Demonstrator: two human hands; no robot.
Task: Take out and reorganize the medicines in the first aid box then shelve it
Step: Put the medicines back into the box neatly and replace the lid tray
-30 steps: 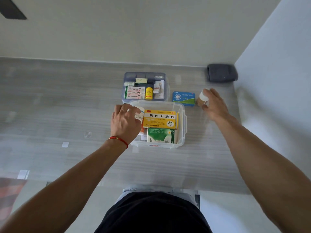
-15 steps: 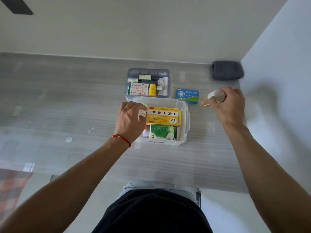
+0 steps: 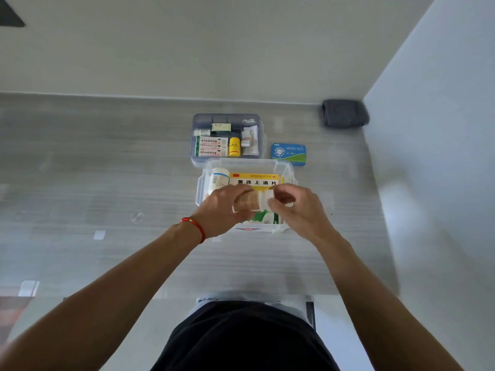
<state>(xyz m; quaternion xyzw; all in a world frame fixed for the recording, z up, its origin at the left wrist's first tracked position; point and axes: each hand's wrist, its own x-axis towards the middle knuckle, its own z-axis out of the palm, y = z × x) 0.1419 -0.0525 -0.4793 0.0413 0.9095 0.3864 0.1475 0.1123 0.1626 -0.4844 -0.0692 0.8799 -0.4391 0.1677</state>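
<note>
1. both hands meet over the clear first aid box point(image 3: 290, 175), which sits on the grey tabletop point(image 3: 107, 183).
2. left hand point(image 3: 223, 210) wraps around a small brown-labelled bottle point(image 3: 250, 200), held on its side above the box.
3. right hand point(image 3: 294, 207) pinches the bottle's white cap end with fingertips point(image 3: 276, 203) (whether the cap is on tight or loose, cannot tell).
4. inside the box: a white bottle point(image 3: 219, 176) at the left, a yellow medicine carton point(image 3: 257, 180) beside it, a green-white carton point(image 3: 267, 218) partly hidden under the hands.
5. the tray insert point(image 3: 261, 135) sits just behind the box, holding small cartons, a yellow bottle point(image 3: 235, 147) and packets.
6. a blue tin point(image 3: 288, 153) lies on the tabletop right of the tray.
7. a dark grey rolled cloth point(image 3: 344, 113) is in the far right corner, well apart.
8. red string bracelet point(image 3: 197, 227) on the left wrist.
</note>
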